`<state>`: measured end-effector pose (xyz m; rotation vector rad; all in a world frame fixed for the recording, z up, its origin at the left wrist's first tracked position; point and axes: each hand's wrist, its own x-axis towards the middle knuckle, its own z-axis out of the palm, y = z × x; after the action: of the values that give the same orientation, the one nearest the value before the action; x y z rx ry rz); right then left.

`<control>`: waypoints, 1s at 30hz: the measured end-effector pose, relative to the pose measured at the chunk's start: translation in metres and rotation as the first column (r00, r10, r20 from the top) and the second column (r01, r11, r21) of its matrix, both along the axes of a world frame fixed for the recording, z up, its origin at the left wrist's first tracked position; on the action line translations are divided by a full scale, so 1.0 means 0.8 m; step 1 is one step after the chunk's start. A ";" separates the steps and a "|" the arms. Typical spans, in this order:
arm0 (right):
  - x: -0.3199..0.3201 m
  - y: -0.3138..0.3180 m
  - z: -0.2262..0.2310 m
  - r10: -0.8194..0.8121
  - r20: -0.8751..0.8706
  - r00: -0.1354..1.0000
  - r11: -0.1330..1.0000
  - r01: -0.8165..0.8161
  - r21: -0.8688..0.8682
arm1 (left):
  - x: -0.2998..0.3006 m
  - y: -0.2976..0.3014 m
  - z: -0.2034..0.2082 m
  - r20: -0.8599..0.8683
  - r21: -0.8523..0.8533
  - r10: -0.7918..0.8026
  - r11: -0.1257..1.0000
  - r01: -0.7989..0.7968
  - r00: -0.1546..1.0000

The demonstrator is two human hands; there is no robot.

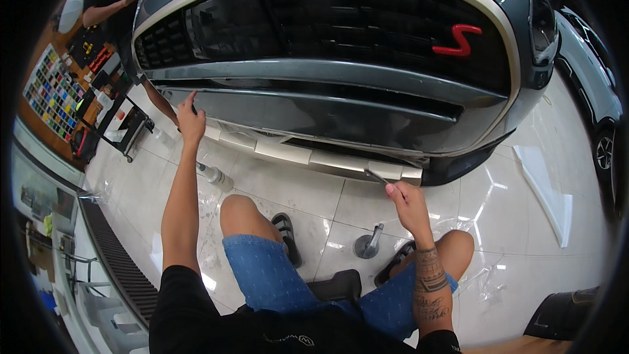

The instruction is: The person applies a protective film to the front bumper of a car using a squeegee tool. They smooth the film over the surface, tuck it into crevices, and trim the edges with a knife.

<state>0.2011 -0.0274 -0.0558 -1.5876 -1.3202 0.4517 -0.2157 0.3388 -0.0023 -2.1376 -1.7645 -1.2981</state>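
I sit low before the front of a dark grey car (pixel 314 115) with a black mesh grille and a pale surround. Near the left end of its bumper, my left hand (pixel 191 121) is raised with the index finger stretched toward the panel; a small dark thing shows at the curled fingers, too little of it to name. My right hand (pixel 409 206) is closed around a slim dark tool (pixel 377 176), its tip pointing up and left at the pale lower trim (pixel 321 158). Whether that tip touches the trim, I cannot tell.
Spray bottles (pixel 216 178) stand on the tiled floor at left, near a black cart (pixel 114 128). A metal piece with a round base (pixel 367 245) lies between my feet. Another person (pixel 108 6) stands far left. White film (pixel 547 196) and a light car (pixel 593 72) are at right.
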 end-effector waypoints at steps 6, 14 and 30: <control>-0.022 0.010 -0.020 0.117 0.022 0.993 0.989 -0.118 0.093 | 0.104 -0.243 -0.011 0.607 -0.592 -0.419 0.328 0.736 0.675; -0.160 -0.027 0.020 0.446 -0.299 0.844 0.894 -0.435 0.106 | 0.156 -0.412 -0.077 0.943 -0.311 -0.019 0.309 0.899 0.332; -0.055 -0.153 0.064 0.814 -0.362 -0.454 0.295 -0.213 0.931 | 0.203 -0.587 0.121 0.626 0.082 -0.324 -0.877 0.474 -0.709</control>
<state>0.1571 -0.1499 -0.0047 0.5157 -0.7651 1.5064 -0.0531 -0.1312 0.0942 1.4486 -0.8501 0.0725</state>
